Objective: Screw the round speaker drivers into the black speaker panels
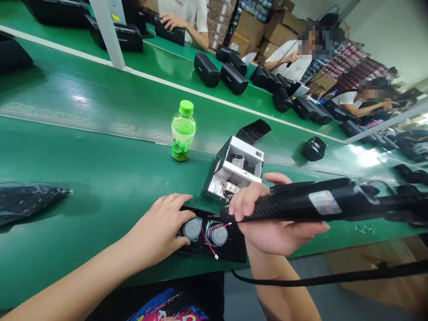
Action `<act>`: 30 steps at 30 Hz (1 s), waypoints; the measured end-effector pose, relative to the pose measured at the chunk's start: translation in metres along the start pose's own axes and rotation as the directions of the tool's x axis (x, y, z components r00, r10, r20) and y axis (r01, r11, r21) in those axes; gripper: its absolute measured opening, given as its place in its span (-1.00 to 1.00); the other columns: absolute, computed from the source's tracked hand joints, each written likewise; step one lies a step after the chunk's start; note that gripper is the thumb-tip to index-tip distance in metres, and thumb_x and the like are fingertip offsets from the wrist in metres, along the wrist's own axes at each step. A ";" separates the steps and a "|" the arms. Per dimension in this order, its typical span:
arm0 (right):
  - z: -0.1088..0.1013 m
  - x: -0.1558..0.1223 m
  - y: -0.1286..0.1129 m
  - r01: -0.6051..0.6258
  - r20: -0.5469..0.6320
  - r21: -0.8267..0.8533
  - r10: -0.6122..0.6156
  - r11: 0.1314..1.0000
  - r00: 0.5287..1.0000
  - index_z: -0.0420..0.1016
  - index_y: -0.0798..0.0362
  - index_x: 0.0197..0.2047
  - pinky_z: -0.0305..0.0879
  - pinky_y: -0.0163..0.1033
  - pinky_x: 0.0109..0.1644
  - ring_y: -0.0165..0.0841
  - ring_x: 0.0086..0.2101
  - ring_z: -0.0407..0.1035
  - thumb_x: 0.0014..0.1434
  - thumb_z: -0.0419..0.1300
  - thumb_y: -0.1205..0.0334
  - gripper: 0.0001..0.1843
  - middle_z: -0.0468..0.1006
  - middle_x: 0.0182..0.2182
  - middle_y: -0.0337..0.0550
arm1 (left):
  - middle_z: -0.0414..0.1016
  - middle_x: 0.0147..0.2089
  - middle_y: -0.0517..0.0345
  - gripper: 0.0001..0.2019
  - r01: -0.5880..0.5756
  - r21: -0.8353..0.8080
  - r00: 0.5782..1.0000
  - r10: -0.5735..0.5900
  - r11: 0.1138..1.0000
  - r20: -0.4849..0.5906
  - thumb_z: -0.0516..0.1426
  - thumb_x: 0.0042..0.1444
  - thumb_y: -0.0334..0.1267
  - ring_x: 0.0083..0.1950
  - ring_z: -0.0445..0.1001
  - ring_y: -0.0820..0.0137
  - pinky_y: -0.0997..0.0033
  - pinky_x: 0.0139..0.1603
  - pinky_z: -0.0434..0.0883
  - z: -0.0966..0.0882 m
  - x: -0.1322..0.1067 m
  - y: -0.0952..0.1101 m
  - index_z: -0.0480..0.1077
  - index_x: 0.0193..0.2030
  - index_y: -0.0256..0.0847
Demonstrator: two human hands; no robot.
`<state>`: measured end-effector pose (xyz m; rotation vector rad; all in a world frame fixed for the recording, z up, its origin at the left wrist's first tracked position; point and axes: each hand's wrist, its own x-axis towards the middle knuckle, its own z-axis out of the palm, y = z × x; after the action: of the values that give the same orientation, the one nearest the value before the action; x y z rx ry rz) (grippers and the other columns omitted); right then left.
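Observation:
A black speaker panel lies on the green bench with two round silver-grey speaker drivers in it, the left driver and the right driver. Red and black wires run from them to a small white plug. My left hand grips the panel's left end, its thumb and fingers curved around the left driver. In my right hand is a black electric screwdriver, held nearly level. Its bit points left, over the panel near the two drivers; whether it touches a screw cannot be made out.
Behind the panel stands a white-and-black screw feeder. A green-capped drink bottle is farther left, and a black plastic bag lies at far left. Black speaker housings line the far bench, where several people sit. A black cable hangs at right.

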<state>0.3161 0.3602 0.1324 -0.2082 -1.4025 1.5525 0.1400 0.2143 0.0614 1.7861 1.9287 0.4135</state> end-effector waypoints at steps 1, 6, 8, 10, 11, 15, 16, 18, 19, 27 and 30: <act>0.001 -0.002 0.006 -0.004 0.003 0.000 0.004 1.000 1.000 0.64 -0.13 0.15 0.42 -0.25 -0.57 -0.38 -0.64 0.33 0.34 0.03 -0.68 -0.15 0.53 -0.54 -0.36 | 0.44 0.57 -0.14 -0.47 0.004 -0.003 1.000 -0.004 1.000 0.006 0.55 0.08 -0.27 0.55 0.43 -0.17 -0.35 0.54 0.44 0.000 0.001 0.001 0.68 0.22 -0.02; 0.000 -0.009 0.030 -0.022 0.022 -0.002 0.022 1.000 1.000 0.65 -0.13 0.10 0.40 -0.28 -0.63 -0.40 -0.70 0.31 0.28 -0.06 -0.76 -0.05 0.51 -0.58 -0.38 | 0.52 0.48 -0.08 -0.53 0.004 -0.051 1.000 -0.003 0.999 0.013 0.54 0.10 -0.27 0.46 0.51 -0.10 -0.29 0.50 0.49 0.001 0.002 0.002 0.69 0.17 -0.01; -0.001 -0.010 0.033 -0.019 0.038 -0.008 0.020 1.000 0.999 0.65 -0.13 0.09 0.40 -0.27 -0.64 -0.40 -0.71 0.31 0.27 -0.06 -0.77 -0.06 0.50 -0.59 -0.39 | 0.53 0.47 -0.06 -0.55 -0.001 -0.061 1.000 0.001 0.998 0.005 0.53 0.11 -0.26 0.45 0.51 -0.09 -0.28 0.49 0.51 0.004 0.002 0.001 0.70 0.16 -0.02; -0.002 -0.010 0.034 -0.014 0.040 -0.014 0.014 1.000 0.999 0.65 -0.13 0.08 0.41 -0.26 -0.64 -0.40 -0.71 0.31 0.27 -0.05 -0.77 -0.06 0.50 -0.58 -0.40 | 0.53 0.47 -0.04 -0.54 0.002 -0.068 1.000 -0.002 0.998 -0.001 0.53 0.11 -0.26 0.44 0.52 -0.09 -0.28 0.48 0.52 0.006 0.001 -0.001 0.69 0.17 0.00; -0.001 -0.009 0.034 -0.010 0.039 -0.016 0.011 1.000 0.999 0.65 -0.13 0.08 0.42 -0.26 -0.64 -0.40 -0.71 0.31 0.27 -0.05 -0.76 -0.06 0.49 -0.58 -0.40 | 0.53 0.47 -0.04 -0.53 0.004 -0.068 1.000 -0.004 0.998 -0.004 0.53 0.10 -0.26 0.44 0.52 -0.09 -0.27 0.47 0.53 0.007 0.001 -0.001 0.69 0.17 0.00; 0.000 -0.010 0.037 -0.003 0.017 -0.017 0.003 1.000 1.000 0.66 -0.13 0.09 0.41 -0.27 -0.63 -0.40 -0.70 0.32 0.29 -0.07 -0.75 -0.06 0.48 -0.58 -0.39 | 0.53 0.46 -0.04 -0.55 -0.003 -0.053 1.000 0.003 0.999 -0.015 0.52 0.10 -0.24 0.42 0.53 -0.09 -0.26 0.45 0.54 0.009 -0.001 -0.003 0.69 0.16 -0.02; 0.000 -0.011 0.038 -0.005 0.012 -0.015 0.006 1.000 1.000 0.67 -0.13 0.08 0.41 -0.27 -0.63 -0.40 -0.70 0.32 0.29 -0.07 -0.75 -0.06 0.48 -0.58 -0.39 | 0.53 0.45 -0.04 -0.55 -0.006 -0.050 1.000 0.005 0.999 -0.014 0.52 0.10 -0.24 0.42 0.53 -0.09 -0.27 0.45 0.54 0.009 -0.001 -0.003 0.70 0.15 -0.02; 0.001 -0.012 0.039 -0.010 -0.003 -0.006 0.010 1.000 1.000 0.66 -0.11 0.07 0.39 -0.27 -0.64 -0.41 -0.71 0.30 0.28 -0.08 -0.76 -0.04 0.47 -0.58 -0.40 | 0.54 0.44 -0.03 -0.56 -0.012 -0.046 1.000 0.011 0.999 -0.011 0.52 0.11 -0.24 0.40 0.54 -0.08 -0.28 0.44 0.54 0.008 -0.001 -0.002 0.70 0.15 -0.02; 0.001 -0.012 0.040 -0.011 -0.012 -0.001 0.011 1.000 1.000 0.66 -0.11 0.07 0.38 -0.28 -0.65 -0.41 -0.71 0.30 0.28 -0.08 -0.77 -0.04 0.47 -0.58 -0.40 | 0.54 0.44 -0.03 -0.56 -0.015 -0.044 1.000 0.015 0.999 -0.008 0.51 0.11 -0.24 0.39 0.54 -0.08 -0.28 0.44 0.55 0.007 0.000 -0.002 0.70 0.16 -0.02; 0.005 -0.010 0.039 -0.044 -0.041 -0.031 0.042 0.999 0.998 0.60 -0.11 0.01 0.36 -0.29 -0.67 -0.40 -0.74 0.28 0.26 -0.08 -0.78 -0.06 0.47 -0.62 -0.41 | 0.56 0.40 -0.01 -0.58 -0.020 -0.059 1.000 0.019 0.998 -0.014 0.52 0.09 -0.24 0.34 0.56 -0.08 -0.27 0.38 0.57 0.005 0.002 -0.001 0.70 0.12 -0.01; 0.005 -0.009 0.040 -0.058 -0.045 -0.046 0.056 0.997 0.997 0.58 -0.11 0.00 0.36 -0.28 -0.67 -0.39 -0.74 0.28 0.25 -0.06 -0.79 -0.08 0.47 -0.62 -0.42 | 0.57 0.39 -0.01 -0.57 -0.022 -0.078 0.999 0.020 0.997 -0.030 0.53 0.07 -0.26 0.33 0.58 -0.10 -0.26 0.38 0.57 0.005 0.001 -0.001 0.71 0.11 0.00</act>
<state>0.2961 0.3568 0.0963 -0.3113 -1.4109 1.5526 0.1415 0.2146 0.0569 1.7604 1.8884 0.5186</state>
